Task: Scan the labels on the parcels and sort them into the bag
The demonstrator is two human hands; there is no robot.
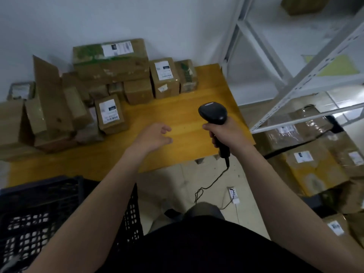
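The nearest labelled parcel (111, 115) lies on the worktop (187, 107) at the front of the pile, with its white label (109, 111) facing up. Your left hand (155, 135) hovers just to the right of it, fingers loosely spread and holding nothing. Farther right of the parcel, your right hand (224, 133) is wrapped round the handle of the scanner (213, 113), whose head points away from you, not at that label.

Take this parcel first. Grip it by its sides so your fingers do not cover the label, draw it clear of the pile, and tilt the label toward the scanner. Turn the scanner head left rather than tugging its cable (212, 180). A black crate (29, 213) stands below and left of the parcel. I cannot tell where the bag is.
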